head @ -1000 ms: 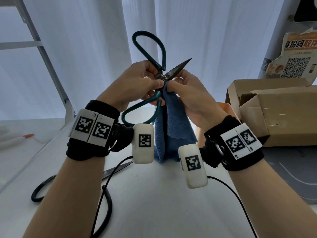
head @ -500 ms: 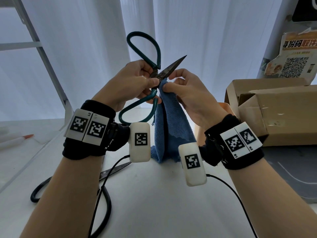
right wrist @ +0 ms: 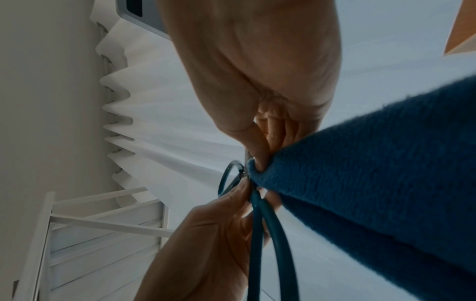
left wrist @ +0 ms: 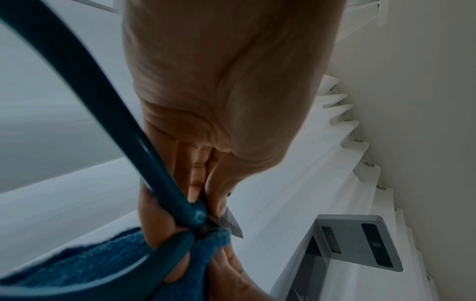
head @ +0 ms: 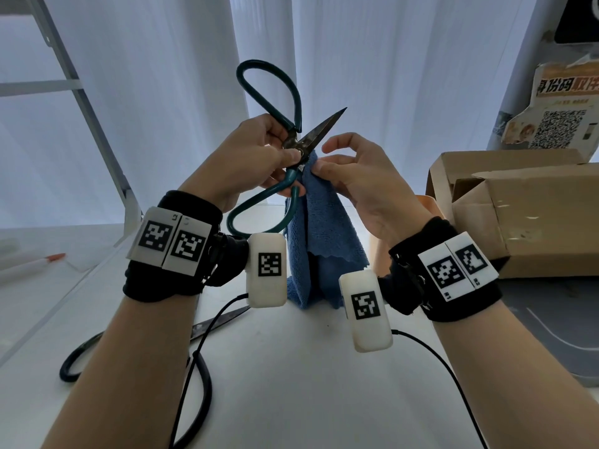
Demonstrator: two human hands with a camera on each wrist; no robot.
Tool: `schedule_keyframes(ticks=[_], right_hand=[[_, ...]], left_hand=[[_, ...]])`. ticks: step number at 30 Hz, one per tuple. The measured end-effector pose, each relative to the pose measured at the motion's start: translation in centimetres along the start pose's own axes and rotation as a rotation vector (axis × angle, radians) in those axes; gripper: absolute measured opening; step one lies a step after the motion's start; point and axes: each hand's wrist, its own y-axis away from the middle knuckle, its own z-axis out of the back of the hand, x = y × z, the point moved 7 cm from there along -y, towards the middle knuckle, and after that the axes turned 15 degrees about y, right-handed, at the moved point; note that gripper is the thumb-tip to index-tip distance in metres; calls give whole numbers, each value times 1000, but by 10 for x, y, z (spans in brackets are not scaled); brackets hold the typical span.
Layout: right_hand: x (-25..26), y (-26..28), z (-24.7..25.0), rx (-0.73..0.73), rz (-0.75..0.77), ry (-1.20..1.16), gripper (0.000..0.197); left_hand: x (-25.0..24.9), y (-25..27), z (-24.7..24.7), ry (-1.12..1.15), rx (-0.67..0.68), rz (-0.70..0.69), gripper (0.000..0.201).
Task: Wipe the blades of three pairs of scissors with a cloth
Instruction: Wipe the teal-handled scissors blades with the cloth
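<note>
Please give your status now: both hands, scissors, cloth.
Left hand grips green scissors at pivot. Right hand pinches blue cloth on lower blade. Nothing blocking.

Both forearms are raised side by side in front of the person, wrists bent back, each wearing a black band with tag markers. Left hand [head: 246, 160]: fingers curled, thumb pressed at the pivot of the green scissors [head: 285, 147], held up. Right hand [head: 363, 179]: thumb and forefinger pinch the top of the blue cloth [head: 321, 228] just beside the pivot; the remaining fingers arch loosely above. The two hands almost touch.
</note>
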Motion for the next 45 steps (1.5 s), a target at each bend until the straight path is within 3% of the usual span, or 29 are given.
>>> schedule_keyframes(ticks=[5, 10, 24, 32, 38, 45], right_hand=[[0, 0, 0, 25, 22, 16, 20], [2, 2, -5, 2, 43, -7, 37], [-3, 0, -3, 40, 15, -5, 43], [-3, -2, 0, 29, 14, -7, 33], [-2, -1, -3, 19, 26, 17, 37], [-2, -4, 11, -98, 17, 3, 14]], left_hand=[[1, 0, 0, 9, -14, 9, 20], [-1, 0, -5, -25, 5, -8, 18], [2, -2, -5, -38, 10, -7, 21], [2, -2, -4, -36, 3, -7, 21], [2, -1, -4, -36, 22, 2, 20], [-1, 0, 5, -19, -1, -13, 19]])
